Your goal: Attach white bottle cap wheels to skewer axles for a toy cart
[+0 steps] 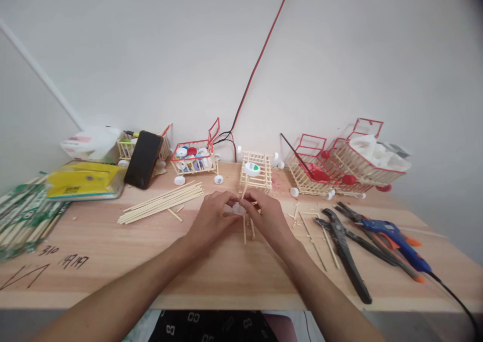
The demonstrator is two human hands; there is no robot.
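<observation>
Close together near the middle of the table, both my hands are at a thin wooden stick [245, 184]. A white bottle cap with a green mark [252, 169] sits at its far end, and a pale, translucent bottle cap [238, 209] is at its near end. My left hand [215, 212] has its fingers closed around the pale cap. My right hand [267, 215] pinches the stick just above that cap. Directly behind them stands a small cart frame of wooden sticks [260, 173] with white cap wheels. Two stick ends [245, 231] show below my fingers.
Loose sticks [162, 202] lie left of my hands. Pliers [346, 256] and a blue glue gun [394, 236] with a cord lie to the right. Along the wall stand a cap-filled cart [192, 158], a phone [143, 159], a yellow pack [85, 181] and red-trimmed carts [311, 173].
</observation>
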